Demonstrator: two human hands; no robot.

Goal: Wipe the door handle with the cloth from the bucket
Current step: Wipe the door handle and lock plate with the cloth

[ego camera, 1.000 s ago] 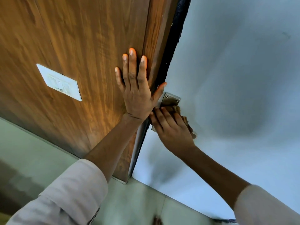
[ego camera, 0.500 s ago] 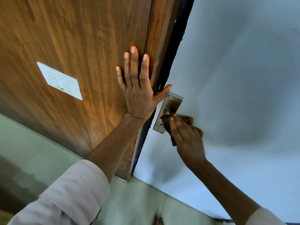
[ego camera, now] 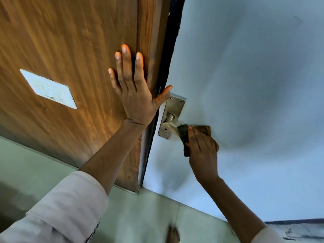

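- Right hand (ego camera: 201, 151) with the cloth (ego camera: 183, 133) is sliding outward along the door handle (ego camera: 171, 128), away from the backplate (ego camera: 172, 116); a second ago it was covering the plate, now plate and lever neck are showing.
- Right hand is gripping the brown cloth, fingers curled round it, cloth bunching over the outer end of the lever and touching it.
- Left hand (ego camera: 135, 95) is staying flat on the wooden door (ego camera: 70, 58), fingers spread wide, holding nothing, thumb reaching across the door edge, tip just by the top corner of the backplate.
- Door handle is sitting on the pale blue-grey door face (ego camera: 245, 85), right of the dark door edge.
- White rectangular plate (ego camera: 49, 89) is showing on the wood panel, well left of the left hand.
- Light sleeves (ego camera: 61, 211) are covering both forearms near the bottom.
- Bare foot (ego camera: 172, 234) is showing on the pale floor (ego camera: 140, 216) at the bottom edge.
- No bucket or other container is showing in view.
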